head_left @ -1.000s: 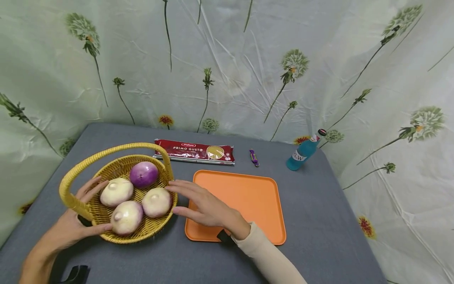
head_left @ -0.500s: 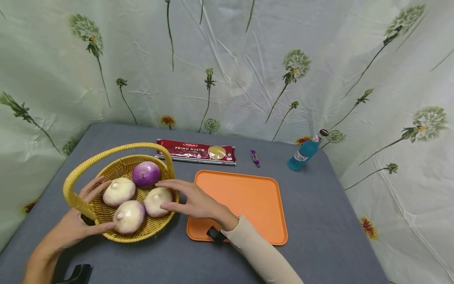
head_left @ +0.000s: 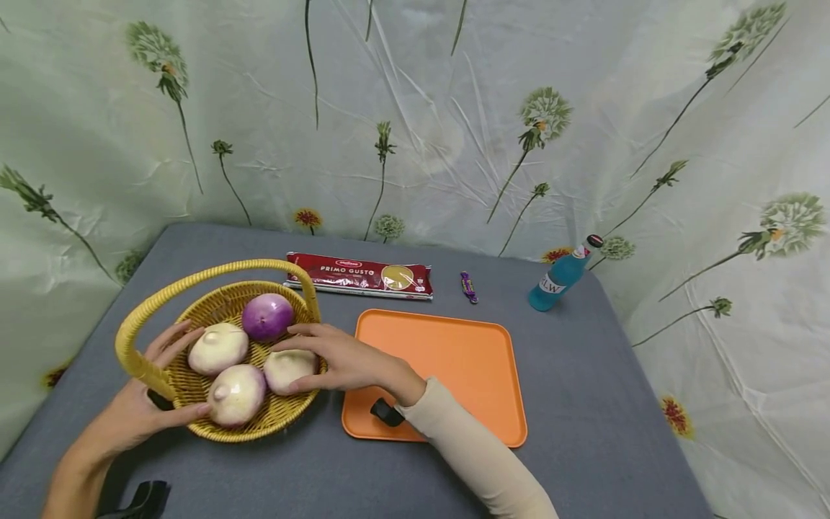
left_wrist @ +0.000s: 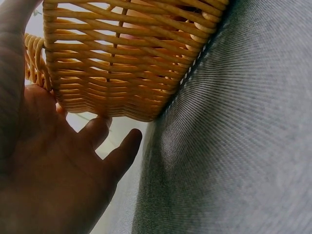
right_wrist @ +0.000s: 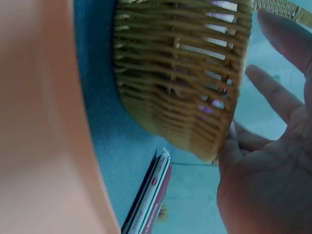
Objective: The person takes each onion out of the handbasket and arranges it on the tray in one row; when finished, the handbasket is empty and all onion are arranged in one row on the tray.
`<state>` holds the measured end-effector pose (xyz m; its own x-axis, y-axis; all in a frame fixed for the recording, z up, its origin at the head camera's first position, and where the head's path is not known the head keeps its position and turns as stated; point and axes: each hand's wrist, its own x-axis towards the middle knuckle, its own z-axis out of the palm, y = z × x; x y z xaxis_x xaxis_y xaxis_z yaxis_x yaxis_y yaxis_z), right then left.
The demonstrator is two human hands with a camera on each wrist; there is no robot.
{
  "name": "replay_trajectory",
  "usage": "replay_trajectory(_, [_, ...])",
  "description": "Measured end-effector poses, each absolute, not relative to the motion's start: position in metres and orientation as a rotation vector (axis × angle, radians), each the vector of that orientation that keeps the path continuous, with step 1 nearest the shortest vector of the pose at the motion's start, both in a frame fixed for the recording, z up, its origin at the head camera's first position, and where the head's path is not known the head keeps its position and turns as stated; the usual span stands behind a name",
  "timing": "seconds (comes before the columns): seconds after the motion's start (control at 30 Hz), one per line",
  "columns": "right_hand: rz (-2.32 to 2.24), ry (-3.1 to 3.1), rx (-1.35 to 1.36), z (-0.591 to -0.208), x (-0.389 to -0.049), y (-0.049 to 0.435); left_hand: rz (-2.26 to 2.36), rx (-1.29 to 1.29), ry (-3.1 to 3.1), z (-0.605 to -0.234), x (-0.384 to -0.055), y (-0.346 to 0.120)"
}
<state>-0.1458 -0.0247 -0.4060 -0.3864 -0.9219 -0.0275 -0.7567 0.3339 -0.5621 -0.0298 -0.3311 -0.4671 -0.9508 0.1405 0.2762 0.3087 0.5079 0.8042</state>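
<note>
A yellow wicker basket [head_left: 246,432] with a tall handle stands at the left of the table. Inside lie several white-and-purple turnips, among them a purple-topped one [head_left: 268,317], a left one [head_left: 218,349] and a front one [head_left: 236,395]. My left hand [head_left: 132,414] holds the basket's left rim beside the handle base, thumb near the front turnip; in the left wrist view two fingers extend past the weave. My right hand [head_left: 350,360] reaches over the right rim, thumb and fairly straight fingers around the right turnip [head_left: 285,371]; how firmly they touch it cannot be seen.
An orange tray [head_left: 454,367] lies right of the basket, under the right forearm. A red Primo Gusto pasta pack [head_left: 359,276], a small purple wrapped candy [head_left: 469,287] and a blue bottle [head_left: 563,277] line the back. A floral curtain [head_left: 428,144] hangs behind the table.
My right hand has moved left from the basket's right rim to over the right turnip, and its thumb and fingers now surround it. The left hand stays at the left rim.
</note>
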Motion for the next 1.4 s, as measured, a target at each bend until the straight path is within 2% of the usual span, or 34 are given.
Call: replay_trajectory(1.4, [-0.403,2.468,-1.586,-0.411,-0.136,-0.04,-1.41,-0.423,-2.563,-0.465,-0.03,-0.331])
